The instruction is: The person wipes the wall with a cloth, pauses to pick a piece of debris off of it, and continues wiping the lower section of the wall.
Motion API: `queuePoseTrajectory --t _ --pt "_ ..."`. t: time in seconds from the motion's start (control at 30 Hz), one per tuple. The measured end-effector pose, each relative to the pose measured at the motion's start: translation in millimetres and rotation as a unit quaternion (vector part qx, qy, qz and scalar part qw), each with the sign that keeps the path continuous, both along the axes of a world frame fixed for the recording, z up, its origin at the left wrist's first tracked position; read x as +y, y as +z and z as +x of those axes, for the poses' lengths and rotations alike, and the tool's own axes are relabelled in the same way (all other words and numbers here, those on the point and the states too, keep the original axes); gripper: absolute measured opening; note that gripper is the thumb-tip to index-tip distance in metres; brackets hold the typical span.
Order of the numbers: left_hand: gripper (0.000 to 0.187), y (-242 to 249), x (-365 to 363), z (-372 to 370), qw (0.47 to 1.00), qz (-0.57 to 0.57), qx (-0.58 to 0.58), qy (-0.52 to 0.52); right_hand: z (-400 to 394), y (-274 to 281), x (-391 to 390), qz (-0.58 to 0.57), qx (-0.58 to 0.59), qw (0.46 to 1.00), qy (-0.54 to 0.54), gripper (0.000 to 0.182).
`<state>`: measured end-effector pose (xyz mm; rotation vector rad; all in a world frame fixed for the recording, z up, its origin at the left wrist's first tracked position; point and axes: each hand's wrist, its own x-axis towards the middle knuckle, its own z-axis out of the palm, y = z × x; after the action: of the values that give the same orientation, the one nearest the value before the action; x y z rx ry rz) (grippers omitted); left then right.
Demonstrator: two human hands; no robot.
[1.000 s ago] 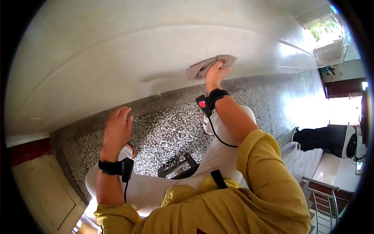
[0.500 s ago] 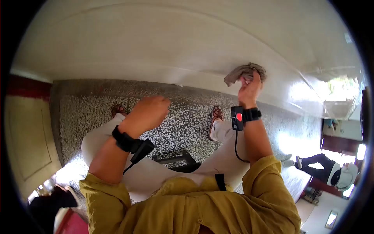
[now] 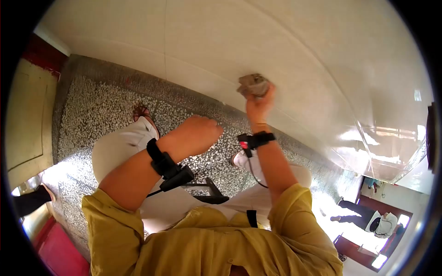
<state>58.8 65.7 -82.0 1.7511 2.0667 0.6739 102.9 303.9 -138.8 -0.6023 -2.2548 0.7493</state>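
A crumpled grey-brown cloth point(image 3: 252, 85) is in my right hand point(image 3: 259, 109), fingers closed around it and pressing it to the cream, glossy wall point(image 3: 193, 37) low down, just above the floor edge. My left hand point(image 3: 198, 133) hangs over the speckled floor between my knees, curled into a loose fist with its back toward me. Nothing shows in it, and it touches neither the wall nor the cloth. Black straps with small devices are around both wrists.
Speckled stone floor point(image 3: 96, 101) runs along the wall's foot. A cream door panel point(image 3: 30, 119) stands at the left, with a red surface point(image 3: 62, 250) below it. Another person's leg point(image 3: 32, 202) shows at the left edge; a person point(image 3: 368, 220) is farther off at right.
My right hand and the cloth have shifted left in view, still at the wall. The left fist sits farther right. The whole view has tilted, and the wall's foot now slopes.
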Motion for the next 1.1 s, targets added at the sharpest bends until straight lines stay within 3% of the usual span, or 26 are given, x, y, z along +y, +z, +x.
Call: queuePoseTrajectory --t 0.13,0.23,0.33,0.4,0.5,0.6,0.7,0.8,0.83,0.9,0.97,1.03,1.1 --pt "0.008 1 8 -5 0.999 -0.021 0.025 0.013 -17 -71 -23 -0.054 -0.031 0.994 0.088 0.044" --pt "0.009 4 7 -6 0.999 -0.024 0.029 0.017 -14 -76 -29 -0.094 -0.024 0.993 0.065 0.044" --pt "0.009 9 2 -7 0.999 -0.026 0.042 0.019 0 -27 -24 -0.168 0.007 0.985 0.030 0.041" --pt "0.009 12 1 -7 0.999 -0.020 0.047 0.014 0 14 -17 -0.183 0.093 0.978 0.038 0.036" --pt "0.008 6 -6 2 0.997 0.018 0.061 0.035 -5 93 -8 -0.139 0.189 0.970 0.058 0.028" --pt "0.009 14 -8 1 0.998 -0.045 0.048 0.015 -25 165 -18 -0.112 0.299 0.946 0.058 0.034" --pt "0.008 22 -12 0 0.998 -0.008 0.047 0.043 -49 215 -50 -0.045 0.317 0.947 0.030 0.034" --pt "0.007 23 -12 -1 0.998 -0.010 0.044 0.053 -65 181 -40 0.079 0.202 0.976 0.037 0.058" --pt "0.007 24 -13 -1 0.998 -0.012 0.041 0.050 -66 165 -44 0.162 0.102 0.981 0.008 0.060" --pt "0.006 25 -15 -2 0.998 -0.020 0.037 0.041 -72 112 -47 0.216 0.051 0.968 0.115 0.045" --pt "0.006 26 -16 -4 0.998 -0.015 0.015 0.052 -66 56 -51 0.257 -0.044 0.953 0.152 0.046" --pt "0.006 22 -19 -6 0.998 0.003 0.010 0.067 -49 -2 -52 0.176 -0.163 0.958 0.157 0.040" --pt "0.006 8 -19 -9 0.995 0.034 0.022 0.089 -23 -64 -34 0.148 -0.167 0.968 0.117 0.035"
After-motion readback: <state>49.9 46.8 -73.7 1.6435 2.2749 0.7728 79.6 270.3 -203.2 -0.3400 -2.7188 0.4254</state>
